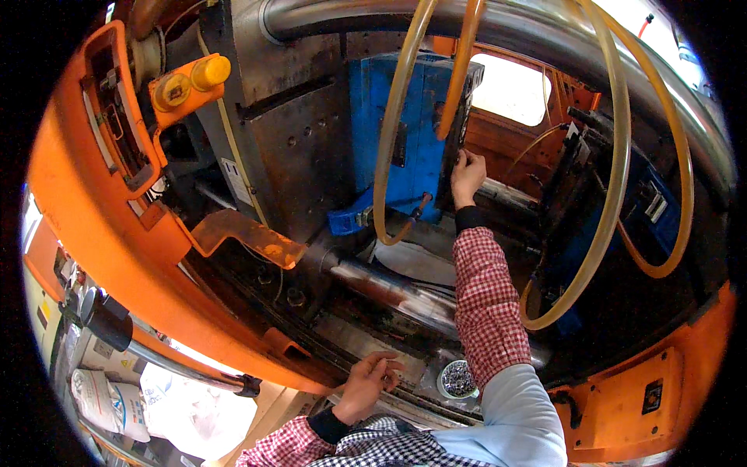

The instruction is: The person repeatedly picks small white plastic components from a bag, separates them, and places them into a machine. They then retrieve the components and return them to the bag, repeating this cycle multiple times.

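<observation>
My right hand [468, 177] reaches up to the dark edge face of a blue mold block [416, 148] inside the machine. Its fingertips are pinched together against that face, and whatever they hold is too small to make out. Lower down, my left hand [367, 387] is half closed, palm turned inward, thumb and fingers drawn together; I cannot make out anything between them. Beside it, to the right, stands a small round tub [457, 379] full of tiny shiny metal parts.
Translucent yellowish hoses [387, 140] loop down in front of the mold. A thick steel bar [397, 296] crosses below it. An orange guard frame [124, 268] curves along the left. The other mold half [654, 202] stands to the right. White bags [109, 401] lie at lower left.
</observation>
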A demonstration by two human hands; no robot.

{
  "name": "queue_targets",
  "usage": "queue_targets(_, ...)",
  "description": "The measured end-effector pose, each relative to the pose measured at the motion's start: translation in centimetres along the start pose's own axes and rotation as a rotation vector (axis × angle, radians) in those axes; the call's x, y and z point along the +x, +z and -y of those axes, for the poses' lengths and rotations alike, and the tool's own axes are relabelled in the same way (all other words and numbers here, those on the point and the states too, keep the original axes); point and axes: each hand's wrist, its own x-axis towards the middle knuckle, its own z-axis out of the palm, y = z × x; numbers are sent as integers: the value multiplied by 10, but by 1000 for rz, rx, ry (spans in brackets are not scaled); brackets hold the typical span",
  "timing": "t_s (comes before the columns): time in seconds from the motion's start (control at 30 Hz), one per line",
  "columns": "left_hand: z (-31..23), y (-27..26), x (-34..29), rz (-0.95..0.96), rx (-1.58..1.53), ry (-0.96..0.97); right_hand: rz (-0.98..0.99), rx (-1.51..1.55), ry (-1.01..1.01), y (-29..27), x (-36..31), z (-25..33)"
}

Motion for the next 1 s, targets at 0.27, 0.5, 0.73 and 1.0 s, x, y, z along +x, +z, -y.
queue_targets(0.27, -23, 11, 0, -49, 411, 46, 276, -191, -171, -26, -6, 6)
queue_targets(0.5, -26, 13, 18, 41, -2, 136, 639, 356, -103, -173, -83, 138)
queue_targets(0.73, -15, 22, 40, 104, -288, 66, 1142, 303, -149, -254, -170, 140)
queue_targets(1.0, -27, 23, 41, 125, -331, 18, 1025, 89, -486, -259, -174, 146)
